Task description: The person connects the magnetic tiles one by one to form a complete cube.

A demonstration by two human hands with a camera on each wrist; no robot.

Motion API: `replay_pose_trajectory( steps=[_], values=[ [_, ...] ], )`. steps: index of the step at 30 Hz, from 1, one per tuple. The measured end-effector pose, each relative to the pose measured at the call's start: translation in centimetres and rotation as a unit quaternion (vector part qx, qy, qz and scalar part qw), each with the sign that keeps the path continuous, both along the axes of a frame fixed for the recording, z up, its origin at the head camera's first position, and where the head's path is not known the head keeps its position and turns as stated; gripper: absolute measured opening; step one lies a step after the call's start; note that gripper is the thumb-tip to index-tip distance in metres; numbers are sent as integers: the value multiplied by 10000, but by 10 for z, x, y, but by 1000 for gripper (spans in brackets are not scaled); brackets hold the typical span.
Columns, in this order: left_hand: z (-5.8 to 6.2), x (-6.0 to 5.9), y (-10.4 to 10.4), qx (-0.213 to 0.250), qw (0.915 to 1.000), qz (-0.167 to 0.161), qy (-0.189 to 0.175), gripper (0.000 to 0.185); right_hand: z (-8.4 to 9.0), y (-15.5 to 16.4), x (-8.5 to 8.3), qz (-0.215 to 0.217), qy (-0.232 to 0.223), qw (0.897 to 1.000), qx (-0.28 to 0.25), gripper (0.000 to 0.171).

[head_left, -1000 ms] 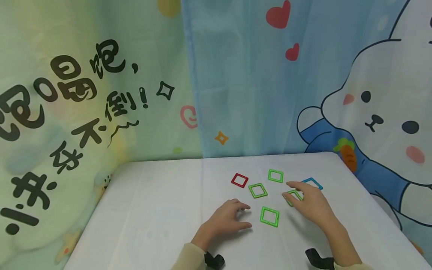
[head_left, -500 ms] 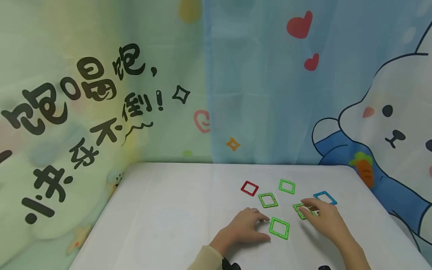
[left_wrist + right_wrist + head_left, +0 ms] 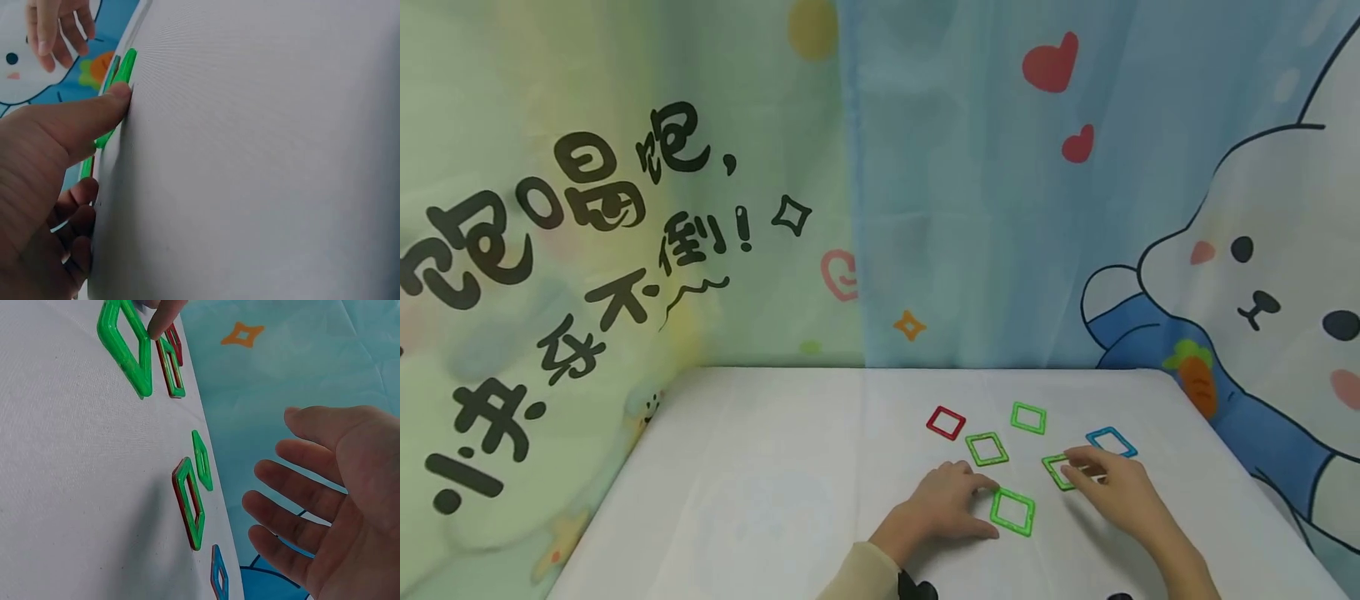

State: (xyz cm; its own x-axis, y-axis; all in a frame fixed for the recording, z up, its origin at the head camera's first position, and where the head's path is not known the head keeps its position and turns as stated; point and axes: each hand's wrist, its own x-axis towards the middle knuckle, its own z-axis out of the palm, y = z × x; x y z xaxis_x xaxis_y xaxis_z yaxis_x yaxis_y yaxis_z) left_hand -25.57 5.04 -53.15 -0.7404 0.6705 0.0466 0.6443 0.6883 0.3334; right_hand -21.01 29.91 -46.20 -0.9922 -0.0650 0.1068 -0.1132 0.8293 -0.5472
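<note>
My left hand (image 3: pixel 943 504) rests low over the white table, thumb and fingers spread at the left side of the nearest green square frame (image 3: pixel 1031 518). A fingertip (image 3: pixel 161 324) is right at that frame's edge in the right wrist view, and the thumb (image 3: pixel 117 94) overlaps it in the left wrist view. My right hand (image 3: pixel 1116 487) hovers with loosely spread fingers and nothing in it. It partly covers another green frame (image 3: pixel 1051 473), which shows a red edge underneath in the right wrist view.
A blue frame (image 3: pixel 1125 440) lies just beyond my right hand. Further left are a red frame (image 3: pixel 940 432), a middle green frame (image 3: pixel 972 451) and a back green frame (image 3: pixel 1027 430). A printed curtain (image 3: pixel 955 208) hangs behind the table (image 3: pixel 737 483).
My left hand has moved right, up to the nearest green frame. My right hand has drawn back slightly to the right, uncovering more of its green frame. The head view has shifted.
</note>
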Motion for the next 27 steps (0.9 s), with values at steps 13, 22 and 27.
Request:
replay_pose_trajectory(
  steps=[13, 22, 27],
  values=[
    [10, -4, 8, -28, 9995, 250, -177, 53, 1, 1, -3, 114, 280, 9992, -261, 33],
    [12, -6, -14, 515, 9969, 407, -430, 55, 5, -8, -9, 232, 364, 9985, -326, 30],
    [8, 0, -33, 797, 9940, 459, -596, 57, -1, -11, -4, 202, 225, 9986, -431, 31]
  ],
)
